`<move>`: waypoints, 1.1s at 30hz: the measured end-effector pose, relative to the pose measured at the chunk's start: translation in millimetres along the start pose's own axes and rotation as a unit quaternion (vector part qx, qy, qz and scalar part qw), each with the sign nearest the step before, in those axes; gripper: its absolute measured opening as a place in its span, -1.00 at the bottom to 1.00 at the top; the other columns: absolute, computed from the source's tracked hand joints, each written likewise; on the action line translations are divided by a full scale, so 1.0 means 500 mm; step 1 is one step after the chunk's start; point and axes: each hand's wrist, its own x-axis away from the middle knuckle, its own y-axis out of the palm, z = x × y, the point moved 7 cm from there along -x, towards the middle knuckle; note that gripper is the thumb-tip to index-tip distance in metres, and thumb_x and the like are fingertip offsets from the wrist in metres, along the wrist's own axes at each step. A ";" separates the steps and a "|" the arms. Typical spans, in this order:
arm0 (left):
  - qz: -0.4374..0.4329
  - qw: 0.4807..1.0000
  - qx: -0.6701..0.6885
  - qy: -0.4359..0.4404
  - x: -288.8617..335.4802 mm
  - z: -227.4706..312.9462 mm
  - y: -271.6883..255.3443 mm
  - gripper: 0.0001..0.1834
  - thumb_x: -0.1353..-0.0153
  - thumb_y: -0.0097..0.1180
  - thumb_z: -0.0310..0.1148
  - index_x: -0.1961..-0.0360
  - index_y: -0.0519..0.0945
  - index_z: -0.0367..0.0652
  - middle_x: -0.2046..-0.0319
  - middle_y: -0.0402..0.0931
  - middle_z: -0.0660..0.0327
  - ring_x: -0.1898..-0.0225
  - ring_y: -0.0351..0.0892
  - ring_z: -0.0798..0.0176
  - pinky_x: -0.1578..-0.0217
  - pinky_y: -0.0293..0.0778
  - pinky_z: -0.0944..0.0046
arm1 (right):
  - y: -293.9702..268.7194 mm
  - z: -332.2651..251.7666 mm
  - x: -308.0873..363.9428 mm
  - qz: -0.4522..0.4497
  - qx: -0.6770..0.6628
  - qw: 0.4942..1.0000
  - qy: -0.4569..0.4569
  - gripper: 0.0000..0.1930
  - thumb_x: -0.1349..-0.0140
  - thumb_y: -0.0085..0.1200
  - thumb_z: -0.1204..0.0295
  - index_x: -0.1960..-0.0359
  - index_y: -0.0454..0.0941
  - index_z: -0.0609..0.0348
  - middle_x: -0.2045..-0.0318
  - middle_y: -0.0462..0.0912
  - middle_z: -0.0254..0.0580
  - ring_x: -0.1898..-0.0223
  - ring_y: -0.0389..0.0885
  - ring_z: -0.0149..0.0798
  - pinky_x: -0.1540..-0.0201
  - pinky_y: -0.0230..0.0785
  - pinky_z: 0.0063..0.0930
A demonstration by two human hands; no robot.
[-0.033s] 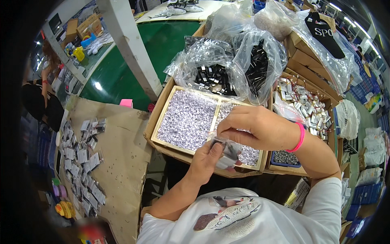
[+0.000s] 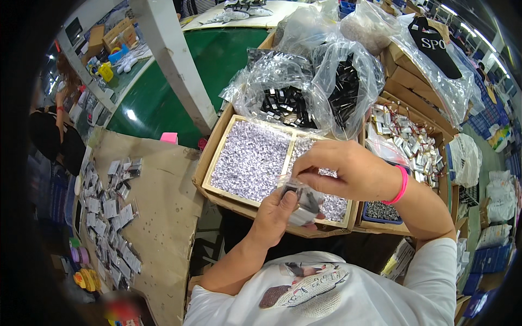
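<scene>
My left hand (image 2: 274,214) is closed on a small clear plastic bag (image 2: 305,202), thumb on top. Something dark and something pale show through the plastic, but I cannot make out what they are. My right hand (image 2: 340,168), with a pink band at the wrist, pinches at the bag's upper edge; its fingertips are partly hidden. Both hands are above a wooden tray (image 2: 239,201) with a divider, full of small white-and-dark pieces (image 2: 250,157).
Filled bags (image 2: 117,228) lie on the brown-covered table (image 2: 166,228) at left. Behind the tray are large clear bags of black parts (image 2: 288,106). A box of silvery wired cells (image 2: 413,144) and a blue bin of small metal pieces (image 2: 381,211) stand at right. A white post (image 2: 176,65) rises behind.
</scene>
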 end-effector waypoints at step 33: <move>0.097 0.993 -0.037 0.062 -0.011 0.006 -0.020 -0.23 -0.08 0.14 -0.69 -0.28 0.09 -0.06 -0.01 0.38 0.02 0.12 0.57 0.03 0.23 0.61 0.13 | -0.033 0.053 0.065 0.140 -0.105 0.980 0.097 -0.87 -0.15 0.14 0.61 0.25 0.52 0.27 0.33 0.62 -0.26 0.29 0.58 -0.48 0.22 0.45 -0.60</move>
